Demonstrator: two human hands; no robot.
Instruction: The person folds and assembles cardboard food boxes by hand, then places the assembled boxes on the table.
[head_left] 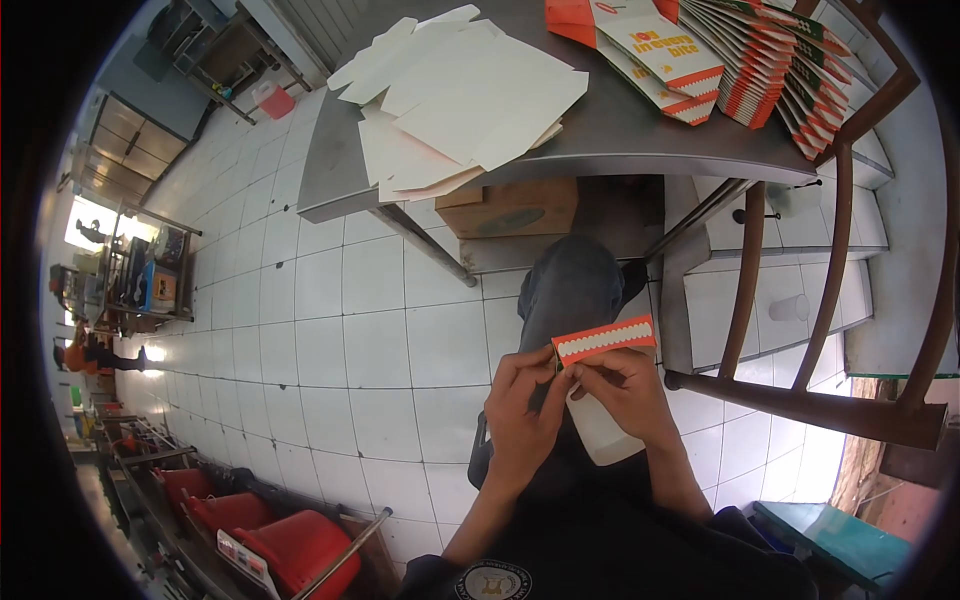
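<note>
Ahead of the fingers, the metal table (620, 138) is the largest thing, smooth, grey, with a long front edge. On it, beyond the left fingers, lie blank white card sheets (470, 100), flat and matt, with angular corners, in a loose heap. Beyond the right fingers, stiff printed cartons (750, 70) spread like a fan, orange-red, green and white. The smallest is the folded carton (605, 340), between the fingers of both hands: its orange-red band carries a white scalloped stripe. A pale panel (603, 435) below seems to belong to it, though the right hand partly hides this. The left hand (525, 412), fingers bent, pinches its left end; the right hand (630, 395) curls inward, grasping its lower edge.
</note>
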